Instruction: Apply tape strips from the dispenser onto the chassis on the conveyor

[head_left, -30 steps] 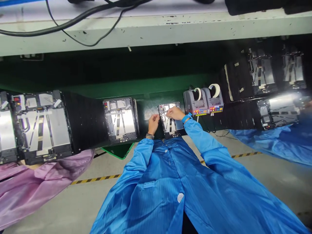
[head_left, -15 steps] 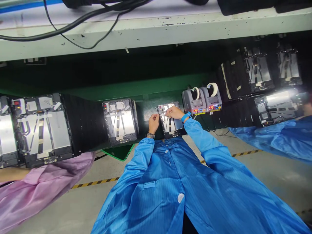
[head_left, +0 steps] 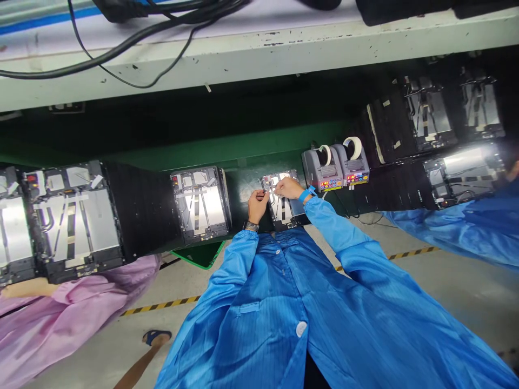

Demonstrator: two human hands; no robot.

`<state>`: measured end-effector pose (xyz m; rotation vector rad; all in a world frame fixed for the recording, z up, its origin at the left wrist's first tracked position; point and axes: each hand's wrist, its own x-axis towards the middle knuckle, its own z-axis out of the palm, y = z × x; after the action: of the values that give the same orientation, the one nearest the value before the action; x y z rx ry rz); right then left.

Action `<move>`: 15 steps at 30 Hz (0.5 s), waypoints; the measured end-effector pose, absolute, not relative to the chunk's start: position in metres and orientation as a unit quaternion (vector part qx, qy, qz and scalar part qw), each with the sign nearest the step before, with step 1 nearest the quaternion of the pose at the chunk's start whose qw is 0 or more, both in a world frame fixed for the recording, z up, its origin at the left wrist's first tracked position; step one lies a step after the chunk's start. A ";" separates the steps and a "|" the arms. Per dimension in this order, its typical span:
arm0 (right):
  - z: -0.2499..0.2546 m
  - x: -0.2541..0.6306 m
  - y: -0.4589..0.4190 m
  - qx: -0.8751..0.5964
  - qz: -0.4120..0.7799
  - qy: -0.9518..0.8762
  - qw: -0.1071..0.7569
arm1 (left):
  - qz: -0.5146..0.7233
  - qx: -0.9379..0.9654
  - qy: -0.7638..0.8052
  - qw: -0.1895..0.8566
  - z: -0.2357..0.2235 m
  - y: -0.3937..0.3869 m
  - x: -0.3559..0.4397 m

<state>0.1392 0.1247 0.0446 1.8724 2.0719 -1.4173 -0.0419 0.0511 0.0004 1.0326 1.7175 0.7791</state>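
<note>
An opened flat device (head_left: pixel 286 211), with a silvery panel, black frame and dark strips, lies on the green bench in front of me. At its upper left edge is my left hand (head_left: pixel 256 206), with thumb and fingers pinched together. My right hand (head_left: pixel 289 188) reaches over the upper part of the device, its fingertips also closed in a pinch. Whatever either pinch holds is too small to make out. A blue band circles my right wrist.
Two grey tape dispensers (head_left: pixel 324 169) with white rolls stand to the right of the device. A stack of similar devices (head_left: pixel 199 208) sits to the left, with more (head_left: pixel 75 221) beyond. Co-workers' pink sleeve (head_left: pixel 97 286) and blue sleeve (head_left: pixel 466 227) flank me. Cables (head_left: pixel 133 40) cross the shelf above.
My left hand has shifted slightly right, nearer the device's edge. The right hand stays almost in place, still pinched. A sandalled foot has come into view at lower left.
</note>
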 end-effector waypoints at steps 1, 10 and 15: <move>0.045 0.139 0.125 0.598 -0.452 0.661 0.008 | 0.304 0.434 0.707 0.469 0.004 0.052 -0.042; 0.062 0.132 0.122 0.614 -0.422 0.666 0.049 | 0.082 0.575 0.768 0.270 0.045 0.062 -0.018; 0.077 0.138 0.121 0.657 -0.390 0.645 0.036 | 0.096 0.567 0.768 0.282 0.041 0.063 -0.015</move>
<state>0.1382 0.1214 0.0770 2.0162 1.9798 -1.1967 -0.0147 0.0628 0.0408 1.5182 2.0572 0.2581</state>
